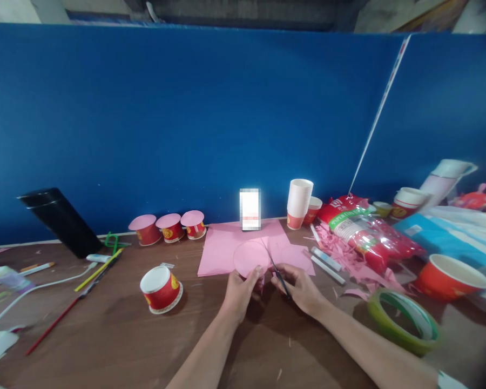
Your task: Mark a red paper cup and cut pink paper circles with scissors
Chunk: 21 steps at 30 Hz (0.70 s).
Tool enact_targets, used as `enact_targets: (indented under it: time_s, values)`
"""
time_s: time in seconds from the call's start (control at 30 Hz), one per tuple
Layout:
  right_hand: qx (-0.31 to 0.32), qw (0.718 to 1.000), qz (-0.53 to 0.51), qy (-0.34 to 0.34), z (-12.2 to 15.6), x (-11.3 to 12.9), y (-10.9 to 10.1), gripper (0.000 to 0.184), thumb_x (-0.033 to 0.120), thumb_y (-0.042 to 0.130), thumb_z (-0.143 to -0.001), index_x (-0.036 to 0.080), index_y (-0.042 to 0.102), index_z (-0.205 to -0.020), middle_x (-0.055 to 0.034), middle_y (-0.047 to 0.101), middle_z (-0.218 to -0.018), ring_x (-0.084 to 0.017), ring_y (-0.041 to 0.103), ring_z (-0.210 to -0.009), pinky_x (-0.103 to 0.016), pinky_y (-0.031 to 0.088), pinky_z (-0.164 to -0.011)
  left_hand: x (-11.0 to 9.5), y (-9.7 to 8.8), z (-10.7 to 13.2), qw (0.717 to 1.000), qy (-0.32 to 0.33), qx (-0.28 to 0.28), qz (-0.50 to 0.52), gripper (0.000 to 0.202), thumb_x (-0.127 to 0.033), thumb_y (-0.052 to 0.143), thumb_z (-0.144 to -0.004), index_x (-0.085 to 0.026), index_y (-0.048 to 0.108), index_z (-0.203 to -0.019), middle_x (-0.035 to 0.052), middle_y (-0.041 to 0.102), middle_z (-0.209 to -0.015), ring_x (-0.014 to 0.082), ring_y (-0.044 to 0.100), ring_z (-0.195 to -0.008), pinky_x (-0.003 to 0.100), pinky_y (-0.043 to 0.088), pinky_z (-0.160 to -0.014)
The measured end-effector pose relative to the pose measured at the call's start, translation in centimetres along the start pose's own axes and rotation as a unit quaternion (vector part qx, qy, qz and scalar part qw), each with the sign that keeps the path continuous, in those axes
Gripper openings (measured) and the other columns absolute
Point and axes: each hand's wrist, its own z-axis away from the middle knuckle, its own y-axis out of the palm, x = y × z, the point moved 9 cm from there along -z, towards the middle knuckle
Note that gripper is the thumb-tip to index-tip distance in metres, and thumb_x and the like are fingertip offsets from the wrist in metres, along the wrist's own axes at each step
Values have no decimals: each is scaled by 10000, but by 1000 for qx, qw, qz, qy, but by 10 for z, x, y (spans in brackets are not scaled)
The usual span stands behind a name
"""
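My left hand point(243, 292) pinches the near edge of a pink paper circle point(251, 258), held up over the table. In my right hand point(297, 286) is a pair of dark scissors point(280, 274), its blade slanting up and left beside the circle's right edge. Whether the blades touch the paper is hard to tell. Behind both hands lie pink paper sheets point(218, 248). To the left, a red paper bowl point(162, 290) rests upside down, white base up.
Several red bowls topped with pink discs point(169, 221) line the blue partition point(186, 119). Stacked paper cups point(299, 202), pink scraps point(348, 254), a red plastic pack point(364, 227) and a tape roll point(403, 321) lie to the right. A black tumbler point(62, 221) stands left.
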Motion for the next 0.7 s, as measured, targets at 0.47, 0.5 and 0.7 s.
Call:
enact_targets:
  time_s: [0.47, 0.5, 0.7]
  values:
    - [3, 1000, 1, 6, 1, 2, 1, 277, 323, 625, -745, 138, 619, -950, 32, 450, -598, -84, 372, -535, -188, 306, -454, -3, -1, 0, 1000, 3, -5, 12, 340, -438, 611, -695, -100, 590, -663, 8, 529, -510, 92, 466, -444, 209, 353, -429]
    - [4, 1000, -2, 6, 1, 2, 1, 276, 322, 627, -743, 137, 620, -948, 30, 453, -602, -85, 375, -538, -187, 307, -455, -3, -1, 1, 1000, 1, -6, 17, 336, -434, 618, -689, -99, 593, -668, 9, 532, -516, 93, 471, -450, 209, 356, -432]
    - [3, 1000, -10, 9, 0, 3, 1, 275, 325, 636, -735, 134, 620, -932, 35, 443, -599, -81, 366, -533, -189, 307, -458, -2, -1, 1, 999, -13, -14, 25, 339, -436, 648, -650, -103, 593, -634, 6, 533, -491, 92, 467, -427, 209, 352, -416]
